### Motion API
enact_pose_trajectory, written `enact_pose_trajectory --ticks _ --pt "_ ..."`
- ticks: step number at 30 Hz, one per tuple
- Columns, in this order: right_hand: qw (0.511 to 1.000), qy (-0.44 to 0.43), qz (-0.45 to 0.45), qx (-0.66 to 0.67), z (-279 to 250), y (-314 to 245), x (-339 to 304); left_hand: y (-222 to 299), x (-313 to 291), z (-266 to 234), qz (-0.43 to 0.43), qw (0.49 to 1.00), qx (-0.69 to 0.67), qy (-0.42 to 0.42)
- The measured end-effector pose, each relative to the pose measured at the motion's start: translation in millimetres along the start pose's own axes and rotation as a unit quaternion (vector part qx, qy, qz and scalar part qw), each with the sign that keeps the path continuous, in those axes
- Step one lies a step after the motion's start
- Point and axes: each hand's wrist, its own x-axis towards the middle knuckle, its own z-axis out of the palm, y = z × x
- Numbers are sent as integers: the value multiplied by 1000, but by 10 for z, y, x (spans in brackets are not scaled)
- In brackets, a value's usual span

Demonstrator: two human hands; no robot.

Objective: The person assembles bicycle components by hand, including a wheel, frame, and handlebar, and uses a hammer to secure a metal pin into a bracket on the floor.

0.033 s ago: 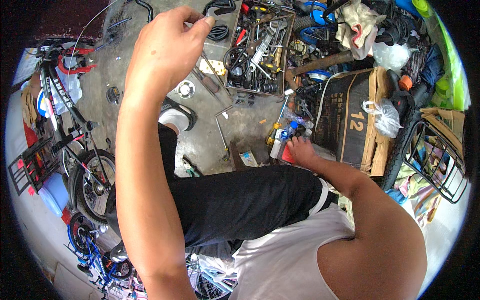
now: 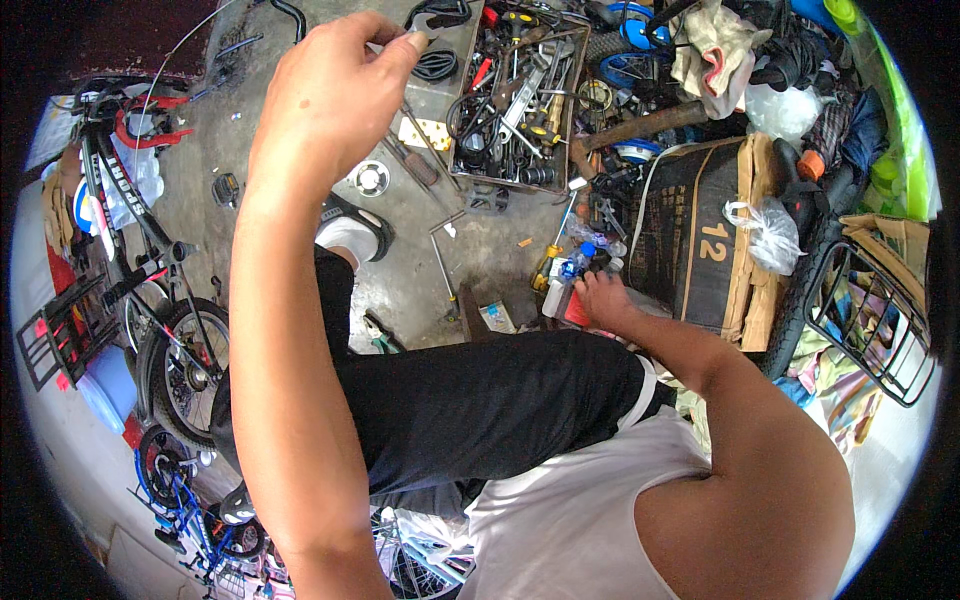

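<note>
Wrench pinched in left hand fingers, long axis pointing right; right hand fingers unclear.

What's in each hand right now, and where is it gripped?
The left hand pinches a metal spanner by its shaft, the open head sticking out. The right hand reaches among small bottles; any hold there cannot be told.

White sleeveless top, black shorts (bare arms)

Left hand raised high on an extended forearm, fingers curled closed, back of hand toward the camera; right hand reaches low and forward, elbow bent, fingers partly hidden.
</note>
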Motion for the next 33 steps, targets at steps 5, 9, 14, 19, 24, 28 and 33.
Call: enact_pose_trajectory --ticks 5,9,14,19,24,28,33 --pt "995 -96 6 -34 -20 184 157 -108 77 26 41 997 47 39" --pt "996 35 24 73 -541 164 151 -69 50 13 29 997 64 37" --pt "893 286 59 344 -911 215 387 18 35 1 32 998 59 21" --pt "836 468 39 285 -1550 203 491 101 -15 5 13 999 51 10" --pt "846 431 62 309 -1677 201 779 102 -11 20 0 999 47 -4" --pt "772 383 162 480 -1847 175 1220 131 -8 42 -2 999 48 -13" --pt "606 304 259 688 -2111 230 1717 127 -21 35 -13 998 64 -11"
